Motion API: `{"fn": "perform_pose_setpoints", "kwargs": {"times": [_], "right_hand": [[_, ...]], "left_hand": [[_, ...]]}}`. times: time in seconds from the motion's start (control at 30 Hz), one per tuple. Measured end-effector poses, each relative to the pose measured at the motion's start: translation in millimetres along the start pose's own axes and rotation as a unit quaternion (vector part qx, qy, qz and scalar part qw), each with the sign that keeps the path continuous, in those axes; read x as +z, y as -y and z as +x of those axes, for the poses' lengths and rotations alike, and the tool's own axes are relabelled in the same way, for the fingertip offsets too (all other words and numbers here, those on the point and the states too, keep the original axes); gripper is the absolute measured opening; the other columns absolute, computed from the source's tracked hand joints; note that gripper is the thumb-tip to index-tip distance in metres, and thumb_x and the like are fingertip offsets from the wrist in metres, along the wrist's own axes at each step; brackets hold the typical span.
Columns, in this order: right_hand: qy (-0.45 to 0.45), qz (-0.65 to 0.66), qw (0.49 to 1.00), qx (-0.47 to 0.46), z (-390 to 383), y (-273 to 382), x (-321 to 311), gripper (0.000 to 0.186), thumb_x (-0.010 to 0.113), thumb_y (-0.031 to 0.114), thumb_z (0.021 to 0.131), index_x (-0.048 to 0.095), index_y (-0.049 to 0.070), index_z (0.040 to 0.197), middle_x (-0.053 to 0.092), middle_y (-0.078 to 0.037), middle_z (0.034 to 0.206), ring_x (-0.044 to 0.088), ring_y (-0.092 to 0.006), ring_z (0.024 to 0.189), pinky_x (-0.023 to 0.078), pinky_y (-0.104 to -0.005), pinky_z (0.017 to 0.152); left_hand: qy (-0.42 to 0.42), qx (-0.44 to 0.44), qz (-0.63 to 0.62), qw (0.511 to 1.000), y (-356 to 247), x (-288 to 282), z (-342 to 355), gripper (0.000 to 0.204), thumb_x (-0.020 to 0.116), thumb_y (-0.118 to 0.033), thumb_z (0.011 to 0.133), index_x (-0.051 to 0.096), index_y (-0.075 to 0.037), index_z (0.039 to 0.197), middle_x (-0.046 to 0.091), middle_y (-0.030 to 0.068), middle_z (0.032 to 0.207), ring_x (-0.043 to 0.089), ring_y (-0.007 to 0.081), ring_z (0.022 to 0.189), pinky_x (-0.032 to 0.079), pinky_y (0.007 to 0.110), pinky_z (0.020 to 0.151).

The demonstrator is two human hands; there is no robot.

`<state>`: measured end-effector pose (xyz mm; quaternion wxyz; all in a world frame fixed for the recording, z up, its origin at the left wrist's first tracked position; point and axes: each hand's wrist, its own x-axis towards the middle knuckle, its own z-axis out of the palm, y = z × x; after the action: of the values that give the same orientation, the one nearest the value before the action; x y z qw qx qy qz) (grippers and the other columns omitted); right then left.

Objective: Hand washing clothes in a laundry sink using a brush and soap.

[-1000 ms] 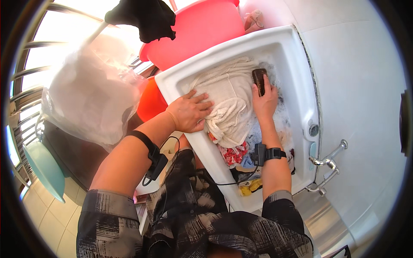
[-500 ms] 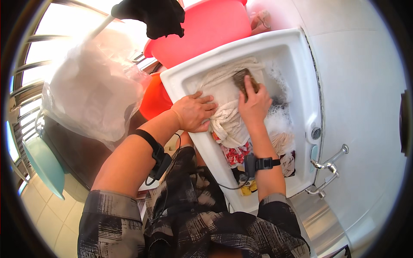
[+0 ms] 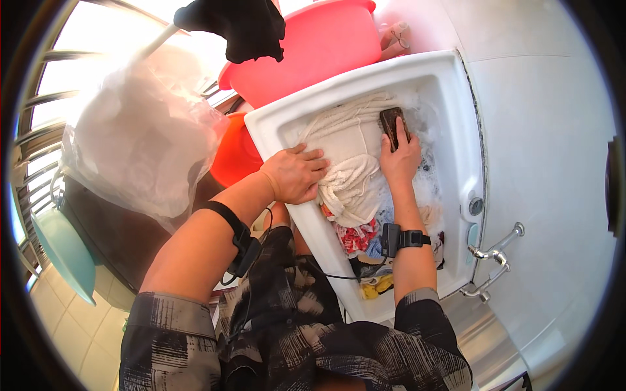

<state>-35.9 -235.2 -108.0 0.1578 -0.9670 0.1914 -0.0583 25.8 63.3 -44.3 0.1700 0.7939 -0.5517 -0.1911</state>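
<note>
A cream-white garment [image 3: 345, 146] lies spread over the left side of the white laundry sink [image 3: 264, 120], bunched at its near end. My left hand [image 3: 297, 173] presses on its left edge by the sink rim, fingers stretched out. With my right hand [image 3: 401, 156] I grip a brown scrubbing brush [image 3: 393, 124], index finger laid along its back, at the garment's right edge over the soapy water. The brush's underside is hidden. Below the garment sit a red patterned cloth [image 3: 357, 238] and a yellow cloth [image 3: 377, 287], partly covered by my right forearm.
A large pink basin [image 3: 306, 52] stands beyond the sink, an orange-red basin [image 3: 235, 151] to its left. A metal tap [image 3: 499, 251] juts from the right wall. A clear plastic bag [image 3: 143, 143] and a dark hanging cloth [image 3: 244, 29] occupy the upper left.
My right hand has moved right with the brush, from on top of the garment to its right edge. My left hand stays in place on the garment.
</note>
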Motion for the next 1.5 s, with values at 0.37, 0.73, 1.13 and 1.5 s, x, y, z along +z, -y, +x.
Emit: {"fn": "perform_pose_setpoints", "kwargs": {"times": [0.37,0.73,1.13,1.5], "right_hand": [[0.012,0.153,0.988,-0.011,-17,35,-8,0.063,0.074,0.03,0.09,0.057,0.013,0.149,0.058,-0.027,0.116,0.061,-0.0439,0.102,0.051,-0.0512,0.09],[0.013,0.003,0.997,0.072,-1,-18,0,0.06,0.07,0.038,0.093,0.058,0.027,0.15,0.059,-0.026,0.123,0.06,-0.0445,0.111,0.05,-0.057,0.092],[-0.047,0.026,0.997,-0.052,-6,28,-18,0.043,0.072,0.018,0.087,0.064,0.008,0.128,0.062,-0.019,0.12,0.058,-0.0407,0.112,0.045,-0.0498,0.097],[0.352,0.053,0.931,-0.082,-94,43,-67,0.021,0.067,0.014,0.091,0.07,0.005,0.108,0.066,-0.018,0.108,0.065,-0.0385,0.097,0.052,-0.0516,0.085]], "left_hand": [[-0.037,-0.026,0.012,0.999,-3,-7,0,0.042,0.064,-0.025,0.079,0.072,-0.007,0.117,0.066,0.0069,0.125,0.058,0.0256,0.129,0.045,0.047,0.112],[-0.038,-0.021,0.002,0.999,-3,-10,3,0.041,0.065,-0.022,0.076,0.071,-0.007,0.113,0.064,0.0078,0.109,0.06,0.0259,0.118,0.047,0.046,0.108],[-0.025,0.011,0.013,1.0,-1,-13,5,0.048,0.063,-0.024,0.079,0.07,-0.014,0.125,0.06,0.0078,0.138,0.052,0.0263,0.135,0.041,0.049,0.115],[0.038,-0.044,-0.007,0.998,-3,-7,1,0.05,0.061,-0.026,0.085,0.067,-0.01,0.131,0.057,0.0074,0.15,0.047,0.0287,0.145,0.034,0.053,0.122]]}}
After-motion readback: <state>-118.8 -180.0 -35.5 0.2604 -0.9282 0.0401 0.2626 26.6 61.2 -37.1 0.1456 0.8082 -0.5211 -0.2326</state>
